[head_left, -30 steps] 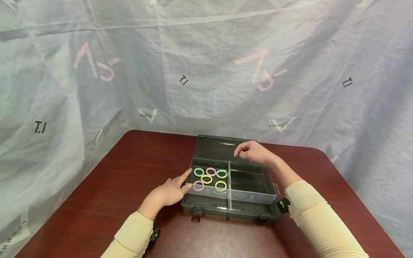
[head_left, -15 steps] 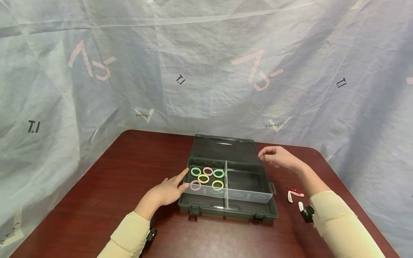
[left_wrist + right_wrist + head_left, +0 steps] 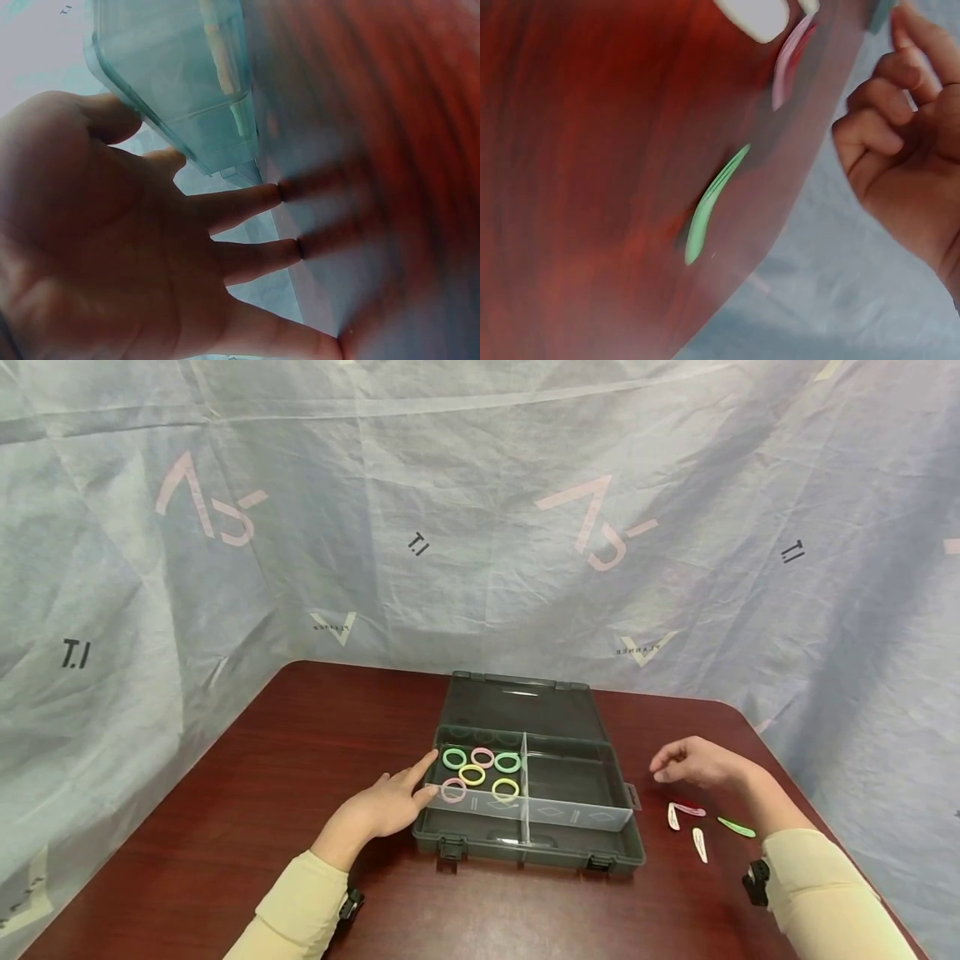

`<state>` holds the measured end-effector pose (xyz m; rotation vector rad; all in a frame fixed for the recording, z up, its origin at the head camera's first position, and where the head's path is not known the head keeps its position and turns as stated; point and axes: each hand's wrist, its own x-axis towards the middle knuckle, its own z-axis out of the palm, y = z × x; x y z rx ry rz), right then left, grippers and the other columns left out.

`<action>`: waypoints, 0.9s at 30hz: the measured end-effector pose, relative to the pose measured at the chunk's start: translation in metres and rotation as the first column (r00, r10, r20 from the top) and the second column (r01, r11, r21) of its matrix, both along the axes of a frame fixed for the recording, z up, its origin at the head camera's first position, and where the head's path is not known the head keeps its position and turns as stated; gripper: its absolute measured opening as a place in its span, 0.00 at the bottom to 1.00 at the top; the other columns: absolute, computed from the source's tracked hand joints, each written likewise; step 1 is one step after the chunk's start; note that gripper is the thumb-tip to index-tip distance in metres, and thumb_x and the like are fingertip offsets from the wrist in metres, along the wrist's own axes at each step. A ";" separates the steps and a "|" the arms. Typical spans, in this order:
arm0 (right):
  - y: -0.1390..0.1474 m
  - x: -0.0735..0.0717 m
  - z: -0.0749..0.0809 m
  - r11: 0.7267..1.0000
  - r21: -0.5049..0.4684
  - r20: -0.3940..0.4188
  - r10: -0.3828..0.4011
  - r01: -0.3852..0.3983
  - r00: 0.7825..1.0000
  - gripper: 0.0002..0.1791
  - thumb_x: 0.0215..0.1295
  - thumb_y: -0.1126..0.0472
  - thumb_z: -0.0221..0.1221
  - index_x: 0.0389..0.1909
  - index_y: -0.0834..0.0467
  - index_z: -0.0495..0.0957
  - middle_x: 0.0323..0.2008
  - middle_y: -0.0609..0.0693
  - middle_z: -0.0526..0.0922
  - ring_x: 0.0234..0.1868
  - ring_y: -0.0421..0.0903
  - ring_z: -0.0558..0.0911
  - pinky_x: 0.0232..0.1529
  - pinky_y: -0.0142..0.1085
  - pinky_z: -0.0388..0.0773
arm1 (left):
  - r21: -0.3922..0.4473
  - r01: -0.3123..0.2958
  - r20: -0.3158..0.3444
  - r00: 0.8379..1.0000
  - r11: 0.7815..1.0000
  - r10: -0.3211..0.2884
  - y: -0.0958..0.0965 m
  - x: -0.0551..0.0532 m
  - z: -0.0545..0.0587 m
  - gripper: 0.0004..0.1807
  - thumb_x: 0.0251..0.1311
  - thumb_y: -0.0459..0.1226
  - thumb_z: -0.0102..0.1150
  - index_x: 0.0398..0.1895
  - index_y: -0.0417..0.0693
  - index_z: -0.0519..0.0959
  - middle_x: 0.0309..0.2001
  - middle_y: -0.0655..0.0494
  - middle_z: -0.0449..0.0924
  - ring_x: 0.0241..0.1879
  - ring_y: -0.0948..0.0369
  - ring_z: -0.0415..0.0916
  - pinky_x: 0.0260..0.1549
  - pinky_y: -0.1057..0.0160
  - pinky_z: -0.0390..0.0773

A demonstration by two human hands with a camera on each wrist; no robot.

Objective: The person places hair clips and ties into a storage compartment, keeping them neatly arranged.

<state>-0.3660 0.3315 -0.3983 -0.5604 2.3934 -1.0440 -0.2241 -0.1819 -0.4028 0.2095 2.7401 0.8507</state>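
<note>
Reddish tabletop (image 3: 465, 914) holds an open box (image 3: 570, 777) — left hand (image 3: 381, 807) lies spread against it, right hand (image 3: 701, 762) loosely curled near hair clips (image 3: 702, 219).

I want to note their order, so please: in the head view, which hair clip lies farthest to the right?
The green hair clip: it is the only green one, and all the other clips lie left of it.

- Backdrop cloth (image 3: 465, 468): black "T.I" (image 3: 417, 544), three times in head view.
- Same cloth: "PLANNER" (image 3: 639, 651), mirror-reversed, across pale yellow V-shaped marks (image 3: 348, 631).
- Same cloth: pink emblems (image 3: 595, 517), reading uncertain.
- Box divider (image 3: 577, 816), clear: pale diamonds (image 3: 551, 812) and bars (image 3: 574, 816).
</note>
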 end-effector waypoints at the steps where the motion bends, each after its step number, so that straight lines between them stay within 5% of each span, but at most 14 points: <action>1: 0.005 0.001 -0.002 1.000 0.013 0.005 -0.005 0.005 1.000 0.15 0.67 0.62 0.66 0.47 0.70 0.81 0.19 0.43 0.70 0.15 0.35 0.57 0.17 0.29 0.56 | 0.001 -0.002 0.002 1.000 1.000 0.002 0.000 0.000 0.001 0.36 0.79 0.51 0.43 0.84 0.61 0.43 0.78 0.39 0.52 0.75 0.31 0.42 0.69 0.29 0.47; 12: 0.043 0.009 -0.019 0.998 0.055 0.069 -0.040 0.036 0.997 0.11 0.65 0.62 0.68 0.42 0.66 0.83 0.23 0.46 0.78 0.17 0.37 0.60 0.18 0.30 0.57 | -0.002 -0.010 0.007 1.000 1.000 0.010 0.001 0.000 0.003 0.36 0.79 0.51 0.43 0.84 0.63 0.43 0.78 0.40 0.52 0.75 0.30 0.42 0.67 0.28 0.48; 27: 0.041 0.014 -0.024 0.991 0.105 0.072 -0.086 0.078 0.994 0.09 0.62 0.60 0.71 0.33 0.64 0.87 0.22 0.44 0.80 0.19 0.37 0.64 0.18 0.29 0.57 | -0.014 -0.005 -0.011 1.000 1.000 0.005 0.001 0.000 0.002 0.36 0.79 0.51 0.43 0.84 0.62 0.44 0.77 0.39 0.54 0.74 0.29 0.44 0.67 0.28 0.49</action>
